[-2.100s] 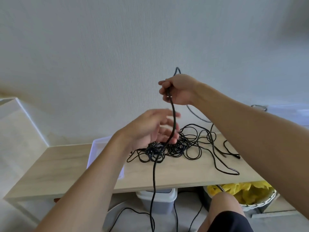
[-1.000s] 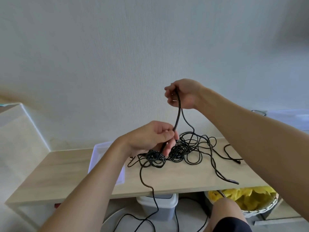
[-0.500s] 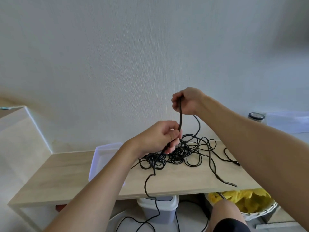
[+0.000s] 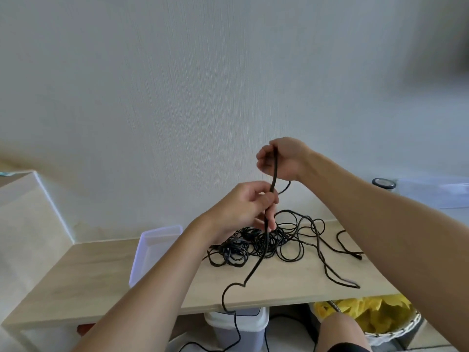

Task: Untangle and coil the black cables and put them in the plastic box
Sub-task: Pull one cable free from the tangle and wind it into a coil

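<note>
Grips closed on one black cable [image 4: 274,171]: right hand [image 4: 284,158] high, left hand [image 4: 250,205] pinching lower, above the tangle [image 4: 276,241] on the tabletop [image 4: 101,275] beside the plastic box [image 4: 152,246]. Untangling appears under way; next, the strand needs drawing free.

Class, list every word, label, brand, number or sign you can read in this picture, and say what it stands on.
No readable text anywhere.
The plastic box, the black cables, the bin under the table and the yellow bag show no print.
The round lid at far right is too blurred to tell.
</note>
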A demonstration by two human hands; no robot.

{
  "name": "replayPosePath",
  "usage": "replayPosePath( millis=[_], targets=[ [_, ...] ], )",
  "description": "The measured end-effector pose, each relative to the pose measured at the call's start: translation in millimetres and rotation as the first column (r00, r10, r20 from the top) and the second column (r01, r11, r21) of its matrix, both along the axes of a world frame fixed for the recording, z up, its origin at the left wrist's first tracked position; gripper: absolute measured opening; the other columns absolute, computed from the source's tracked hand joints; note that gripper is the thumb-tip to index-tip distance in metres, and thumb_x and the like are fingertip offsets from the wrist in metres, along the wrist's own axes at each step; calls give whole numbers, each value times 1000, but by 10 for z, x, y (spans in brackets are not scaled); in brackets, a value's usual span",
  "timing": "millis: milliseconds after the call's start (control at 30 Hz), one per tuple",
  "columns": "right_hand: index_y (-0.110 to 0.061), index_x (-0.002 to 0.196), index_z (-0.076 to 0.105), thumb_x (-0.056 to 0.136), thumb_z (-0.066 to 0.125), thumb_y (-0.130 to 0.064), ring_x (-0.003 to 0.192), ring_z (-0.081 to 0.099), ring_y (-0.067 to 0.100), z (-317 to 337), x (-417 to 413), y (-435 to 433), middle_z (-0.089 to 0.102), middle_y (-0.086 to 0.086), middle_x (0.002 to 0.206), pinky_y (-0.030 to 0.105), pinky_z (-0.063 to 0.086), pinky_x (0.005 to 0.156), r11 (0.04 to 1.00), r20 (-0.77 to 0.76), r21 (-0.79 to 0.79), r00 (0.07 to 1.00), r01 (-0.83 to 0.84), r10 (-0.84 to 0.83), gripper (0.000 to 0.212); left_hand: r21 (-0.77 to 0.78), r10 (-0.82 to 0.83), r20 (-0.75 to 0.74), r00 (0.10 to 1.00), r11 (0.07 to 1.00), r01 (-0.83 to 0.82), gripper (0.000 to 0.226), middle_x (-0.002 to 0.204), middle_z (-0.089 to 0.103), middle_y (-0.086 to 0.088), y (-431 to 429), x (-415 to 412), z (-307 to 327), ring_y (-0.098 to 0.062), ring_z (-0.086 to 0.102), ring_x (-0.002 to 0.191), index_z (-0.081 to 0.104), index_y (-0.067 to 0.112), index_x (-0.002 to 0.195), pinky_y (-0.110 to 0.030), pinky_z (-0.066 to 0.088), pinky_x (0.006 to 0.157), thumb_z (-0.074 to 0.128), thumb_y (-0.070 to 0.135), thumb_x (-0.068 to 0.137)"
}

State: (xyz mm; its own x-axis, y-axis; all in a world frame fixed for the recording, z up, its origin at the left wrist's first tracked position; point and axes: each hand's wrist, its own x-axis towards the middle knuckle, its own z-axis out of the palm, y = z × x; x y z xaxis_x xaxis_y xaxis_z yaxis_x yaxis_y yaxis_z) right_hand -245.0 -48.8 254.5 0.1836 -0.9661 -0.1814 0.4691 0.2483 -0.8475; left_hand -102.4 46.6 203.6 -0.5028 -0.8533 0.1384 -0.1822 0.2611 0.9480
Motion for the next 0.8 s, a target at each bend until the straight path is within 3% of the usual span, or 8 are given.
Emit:
replayPosePath(
  millis=[67, 233, 300, 467, 567, 667, 733, 800],
  targets=[
    [-11, 87, 45, 102, 27, -8, 51, 48, 16, -4, -61, 2, 40, -2, 51, 30, 42, 57, 1000, -108, -11, 994, 0, -1, 23, 58, -2, -18, 1000, 998, 3, 15, 73, 61, -3, 3, 9, -12, -27, 66, 79, 58, 7, 99, -40, 54, 80, 45, 11, 106],
    [-3, 107, 49, 104, 31, -11, 62, 47, 15, -2, 9, 133, 39, -4, 53, 30, 38, 61, 958, -203, -40, 941, -285, 271, 21, 311, 192, -441, 877, 949, -51, 21, 80, 60, -6, -48, -165, 29, -22, 64, 74, 62, 6, 98, -37, 54, 74, 48, 18, 106],
    [-6, 95, 49, 101, 32, -9, 64, 47, 15, 9, 28, 154, 43, -2, 55, 28, 43, 54, 955, -153, -29, 945, -295, 288, 18, 256, 203, -400, 893, 961, -104, 22, 74, 54, -4, -60, -185, 24, -19, 60, 68, 61, 9, 94, -33, 53, 68, 46, 17, 106],
    [-9, 75, 45, 99, 31, -5, 55, 44, 18, -61, -7, 78, 43, 2, 57, 29, 41, 58, 991, -78, 102, 993, -83, 91, 28, -21, 4, 126, 992, 1000, -1, 21, 75, 63, -1, 3, 52, -69, -18, 67, 78, 60, 12, 95, -33, 52, 77, 43, 12, 107],
    [-12, 73, 42, 95, 26, 1, 47, 40, 16, -206, 12, 7, 39, 2, 56, 27, 41, 46, 989, -114, 148, 993, -17, 34, 30, 106, -83, 72, 994, 991, 75, 15, 81, 67, -2, 47, 169, -114, -23, 68, 84, 62, 10, 102, -37, 52, 81, 47, 11, 105],
    [-10, 85, 45, 96, 27, 4, 44, 38, 13, -354, 91, 17, 35, 0, 52, 25, 40, 42, 987, -175, 122, 977, -100, 120, 26, 238, 124, -119, 985, 967, -93, 19, 94, 69, -9, -11, 174, -203, -27, 71, 87, 57, 6, 118, -38, 55, 80, 51, 4, 101],
    [-7, 101, 48, 101, 30, -1, 48, 40, 13, -480, 167, 48, 34, -2, 53, 26, 41, 47, 977, -272, 102, 939, -189, 210, 18, 107, 350, -138, 926, 935, -338, 27, 104, 67, -11, -167, 207, -305, -25, 71, 93, 54, 9, 122, -34, 58, 84, 49, -3, 98],
    [-6, 110, 50, 102, 32, -6, 51, 41, 13, -629, 231, 55, 35, -2, 54, 26, 41, 50, 959, -374, 93, 883, -268, 283, 20, -208, 517, -101, 850, 824, -526, 37, 116, 59, -7, -330, 305, -411, -21, 63, 112, 52, 13, 125, -25, 53, 94, 48, -8, 95]
  ],
)
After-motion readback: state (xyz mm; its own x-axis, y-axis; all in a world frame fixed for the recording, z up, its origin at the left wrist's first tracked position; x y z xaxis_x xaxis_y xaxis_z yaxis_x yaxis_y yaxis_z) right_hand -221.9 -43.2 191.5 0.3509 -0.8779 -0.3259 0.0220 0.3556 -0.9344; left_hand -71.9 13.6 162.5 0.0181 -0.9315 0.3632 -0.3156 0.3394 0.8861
